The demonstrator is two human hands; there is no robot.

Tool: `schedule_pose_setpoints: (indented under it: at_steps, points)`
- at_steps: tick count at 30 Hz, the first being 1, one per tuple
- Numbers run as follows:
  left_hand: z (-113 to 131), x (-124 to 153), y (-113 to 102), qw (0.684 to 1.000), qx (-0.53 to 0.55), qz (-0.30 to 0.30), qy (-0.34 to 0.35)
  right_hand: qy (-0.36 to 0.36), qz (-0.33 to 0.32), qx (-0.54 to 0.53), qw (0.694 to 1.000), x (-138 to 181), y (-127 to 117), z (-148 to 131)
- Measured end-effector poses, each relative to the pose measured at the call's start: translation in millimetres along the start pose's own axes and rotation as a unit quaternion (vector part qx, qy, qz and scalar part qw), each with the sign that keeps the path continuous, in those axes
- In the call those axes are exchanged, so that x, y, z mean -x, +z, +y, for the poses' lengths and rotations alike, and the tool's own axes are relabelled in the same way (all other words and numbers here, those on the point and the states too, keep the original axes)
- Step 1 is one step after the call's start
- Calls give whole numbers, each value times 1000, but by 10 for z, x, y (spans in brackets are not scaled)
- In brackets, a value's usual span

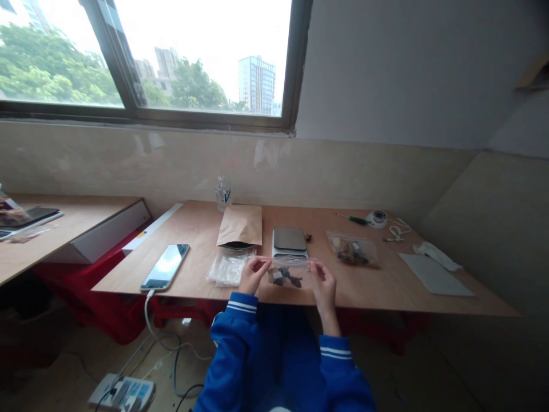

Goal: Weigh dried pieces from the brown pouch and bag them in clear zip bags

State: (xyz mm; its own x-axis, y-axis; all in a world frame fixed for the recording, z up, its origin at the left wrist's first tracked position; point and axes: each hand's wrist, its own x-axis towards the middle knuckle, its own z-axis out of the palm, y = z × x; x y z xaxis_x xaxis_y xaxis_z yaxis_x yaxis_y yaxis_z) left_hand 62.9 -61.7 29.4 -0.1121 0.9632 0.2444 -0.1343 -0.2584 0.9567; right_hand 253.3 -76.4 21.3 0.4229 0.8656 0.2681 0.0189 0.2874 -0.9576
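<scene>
Both of my hands hold a small clear zip bag (pixel 288 273) with dark pieces inside, just above the near edge of the wooden table (pixel 386 286). My left hand (pixel 252 274) pinches its top left corner. My right hand (pixel 323 285) pinches its top right corner. Right behind the bag stands a small kitchen scale (pixel 290 240). A stack of empty clear bags (pixel 229 266) lies just left of my left hand. Both sleeves are blue with white stripes.
A brown paper pouch (pixel 240 226) and a water bottle (pixel 223 193) are behind the bags. A phone (pixel 165 266) on a cable lies at the left. To the right are a filled bag (pixel 352 249), a screwdriver (pixel 351 218), a white camera (pixel 377 218) and a grey sheet (pixel 434 274).
</scene>
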Motion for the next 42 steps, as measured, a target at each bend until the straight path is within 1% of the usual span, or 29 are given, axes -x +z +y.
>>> schedule_pose_setpoints:
  at_steps: [2, 4, 8, 14, 24, 27, 32, 34, 37, 39, 42]
  points:
    - [-9, 10, 5, 999, 8, -38, -18, 15, -9, -10, 1000, 20, -18, 17]
    - [-22, 30, 15, 998, 7, -61, -32, 30, -25, -18, 999, 47, -36, 36]
    - [-25, 70, 54, 997, 3, -69, -36, 35, -52, -39, 997, 87, -59, 38]
    - [11, 69, 63, 996, -11, -79, -40, 42, -65, -25, 997, 62, -80, 4]
    - [88, 175, -31, 996, -61, -57, -29, 20, -49, -8, 999, 141, -34, 17]
    - [86, 171, -16, 996, -70, -47, -24, 17, -32, 3, 999, 179, -63, 55]
    - [50, 163, 28, 996, -82, -10, -16, 0, -20, 31, 999, 190, -89, 86]
    - [42, 170, 30, 996, -87, -16, -19, -5, -11, 32, 999, 194, -56, 72]
    - [27, 165, 22, 995, -97, -21, -20, -5, 19, 38, 999, 204, 29, 32]
    - [13, 140, 22, 995, -96, 1, -16, -1, 33, 40, 999, 202, 84, -1]
    - [-13, 90, 38, 997, -67, 29, -22, 15, 21, 26, 999, 171, 129, -39]
